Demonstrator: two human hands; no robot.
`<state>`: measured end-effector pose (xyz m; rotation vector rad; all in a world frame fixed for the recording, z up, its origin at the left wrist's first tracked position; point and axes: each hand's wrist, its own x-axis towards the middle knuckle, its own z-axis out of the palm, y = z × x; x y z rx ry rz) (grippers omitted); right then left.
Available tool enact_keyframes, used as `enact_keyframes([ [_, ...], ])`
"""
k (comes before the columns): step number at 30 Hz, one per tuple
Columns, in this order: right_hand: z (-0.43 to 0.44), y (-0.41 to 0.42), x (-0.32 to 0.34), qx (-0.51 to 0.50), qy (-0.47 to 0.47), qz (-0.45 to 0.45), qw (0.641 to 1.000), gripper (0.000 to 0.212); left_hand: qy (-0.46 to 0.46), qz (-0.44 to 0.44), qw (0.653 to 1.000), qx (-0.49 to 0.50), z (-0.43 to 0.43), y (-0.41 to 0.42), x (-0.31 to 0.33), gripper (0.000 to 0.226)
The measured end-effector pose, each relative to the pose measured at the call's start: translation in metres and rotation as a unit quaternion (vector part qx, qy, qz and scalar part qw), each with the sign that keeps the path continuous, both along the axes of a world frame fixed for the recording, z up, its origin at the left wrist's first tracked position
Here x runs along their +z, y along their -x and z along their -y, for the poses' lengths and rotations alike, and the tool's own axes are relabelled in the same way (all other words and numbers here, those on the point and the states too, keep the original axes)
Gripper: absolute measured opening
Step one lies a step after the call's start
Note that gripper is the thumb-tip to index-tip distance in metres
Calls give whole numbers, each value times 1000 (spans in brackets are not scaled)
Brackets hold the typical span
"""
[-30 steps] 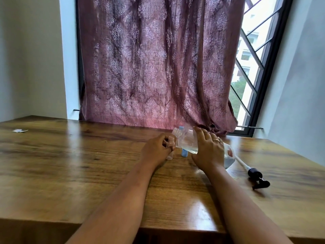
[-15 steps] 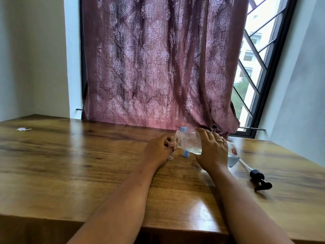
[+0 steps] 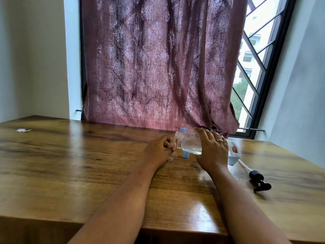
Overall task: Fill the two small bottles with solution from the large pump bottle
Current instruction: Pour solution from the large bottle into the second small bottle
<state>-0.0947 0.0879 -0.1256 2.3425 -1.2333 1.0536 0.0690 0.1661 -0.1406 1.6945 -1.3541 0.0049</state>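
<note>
Large pump bottle (image 3: 190,144) lies right of centre in the frame, tipped almost flat with its open neck pointing left. From my station I see the right hand (image 3: 213,152) clamped over its body from above, fingers curled round the clear plastic. That hand covers the bottle's middle, so only the neck end, some clear liquid pooled low inside and the labelled base beyond the wrist are visible. A ring (image 3: 219,140) shows on 1 finger. Just left of the neck, the left hand (image 3: 156,152) grips 1 small clear bottle (image 3: 171,154). Its fingers hide most of the glass, leaving me the mouth and the bottom, low by the table (image 3: 88,164), though I cannot tell if it touches the wood. Whether anything is flowing from the neck into that mouth is too blurred to judge. The 2nd small bottle (image 3: 185,154) stands behind the big one: a blue part shows above it and another below, the rest smeared through the plastic. The pump head (image 3: 258,178), black with a pale tube, lies on the table at right, the tube's far end hidden behind the bottle base. A pale scrap (image 3: 22,130) at the table's left edge is too small to identify. A mauve curtain (image 3: 158,67) fills the top centre, covering most of the window (image 3: 255,67).
</note>
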Motion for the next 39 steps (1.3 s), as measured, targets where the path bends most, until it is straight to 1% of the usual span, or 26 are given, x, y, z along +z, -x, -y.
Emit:
enact_keyframes([
  [9, 0, 2, 1, -2, 0, 5, 1000, 79, -6, 18, 1000, 9, 2, -2, 0, 32],
  [22, -1, 0, 2, -6, 10, -2, 1000, 84, -15, 27, 999, 14, 1, -2, 1, 36],
  [39, -3, 0, 6, -13, 35, -10, 999, 81, 1, 10, 1000, 14, 2, -3, -1, 38],
])
